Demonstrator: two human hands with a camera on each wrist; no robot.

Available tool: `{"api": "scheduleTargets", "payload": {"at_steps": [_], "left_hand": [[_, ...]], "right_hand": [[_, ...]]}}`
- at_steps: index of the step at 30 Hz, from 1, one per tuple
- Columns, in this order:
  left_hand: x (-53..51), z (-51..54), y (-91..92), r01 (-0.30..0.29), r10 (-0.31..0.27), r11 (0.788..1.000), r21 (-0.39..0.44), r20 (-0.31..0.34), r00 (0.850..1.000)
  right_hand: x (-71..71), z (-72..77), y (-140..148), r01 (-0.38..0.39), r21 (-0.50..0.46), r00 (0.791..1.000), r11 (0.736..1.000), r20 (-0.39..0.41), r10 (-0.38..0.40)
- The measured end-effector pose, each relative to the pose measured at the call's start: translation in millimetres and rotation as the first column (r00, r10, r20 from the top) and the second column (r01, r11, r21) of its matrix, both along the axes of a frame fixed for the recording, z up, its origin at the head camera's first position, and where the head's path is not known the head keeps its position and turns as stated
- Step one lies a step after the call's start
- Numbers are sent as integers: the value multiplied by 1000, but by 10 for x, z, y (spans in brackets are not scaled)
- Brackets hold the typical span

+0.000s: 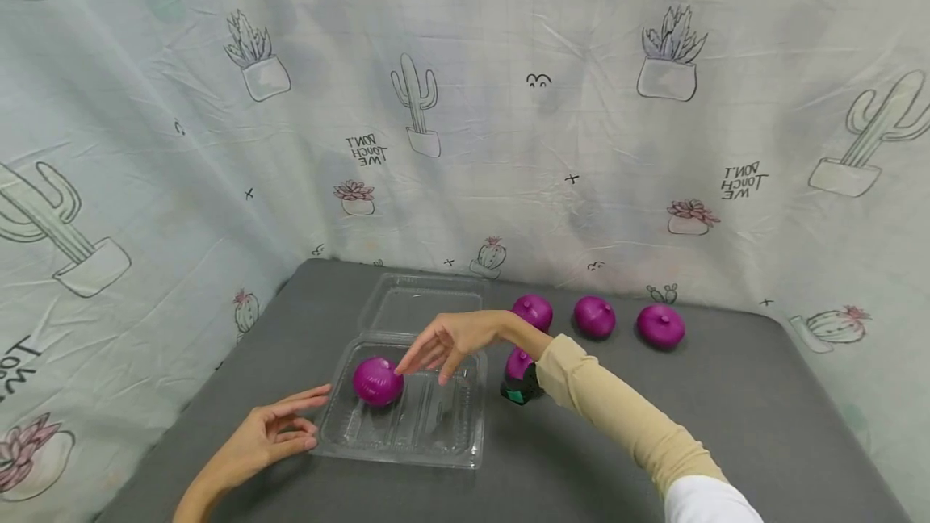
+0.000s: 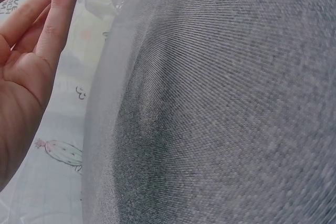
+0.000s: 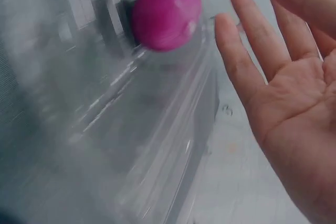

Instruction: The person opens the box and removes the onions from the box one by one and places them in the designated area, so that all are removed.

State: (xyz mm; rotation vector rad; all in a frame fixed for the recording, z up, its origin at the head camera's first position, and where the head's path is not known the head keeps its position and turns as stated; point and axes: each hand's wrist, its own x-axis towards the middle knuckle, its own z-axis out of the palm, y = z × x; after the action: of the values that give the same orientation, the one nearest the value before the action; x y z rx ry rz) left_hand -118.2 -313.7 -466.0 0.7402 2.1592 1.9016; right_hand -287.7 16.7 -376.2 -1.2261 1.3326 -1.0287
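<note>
A purple onion [image 1: 378, 382] sits in the left part of a clear plastic clamshell container [image 1: 400, 454], whose lid [image 1: 429, 305] lies folded back behind it. My right hand [image 1: 454, 339] hovers over the container with its fingers loosely extended. In the head view its fingertips overlap the onion's right side, but in the right wrist view the onion [image 3: 167, 14] is apart from the fingers, and the palm holds nothing. My left hand [image 1: 265, 436] is at the container's left rim, fingers relaxed, the tips touching or very near the plastic.
Beyond my right forearm, purple onions [image 1: 594, 317] stand in a row, one [image 1: 661, 326] farthest right. Another onion [image 1: 518, 363] is partly hidden by a black piece [image 1: 521, 387] with a green patch under the wrist. Cactus-print curtains [image 1: 538, 144] border the grey table [image 1: 581, 458].
</note>
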Motion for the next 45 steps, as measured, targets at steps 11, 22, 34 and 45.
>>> {"api": "scheduleTargets", "payload": {"at_steps": [11,22,34,45], "left_hand": [[19,-24,36,45,-43,998,51,-40,998],[25,-1,29,23,-22,999,25,-31,999],[30,33,42,18,-17,1000,19,-44,999],[5,31,18,11,-10,1000,6,-29,1000]], "right_hand": [[-64,-145,-723,-37,85,997,996,67,31],[-63,-288,-964,-7,171,997,985,77,-6],[-89,-295,-914,110,158,994,981,-38,-105],[103,-391,-857,-32,407,960,913,-242,141]]}}
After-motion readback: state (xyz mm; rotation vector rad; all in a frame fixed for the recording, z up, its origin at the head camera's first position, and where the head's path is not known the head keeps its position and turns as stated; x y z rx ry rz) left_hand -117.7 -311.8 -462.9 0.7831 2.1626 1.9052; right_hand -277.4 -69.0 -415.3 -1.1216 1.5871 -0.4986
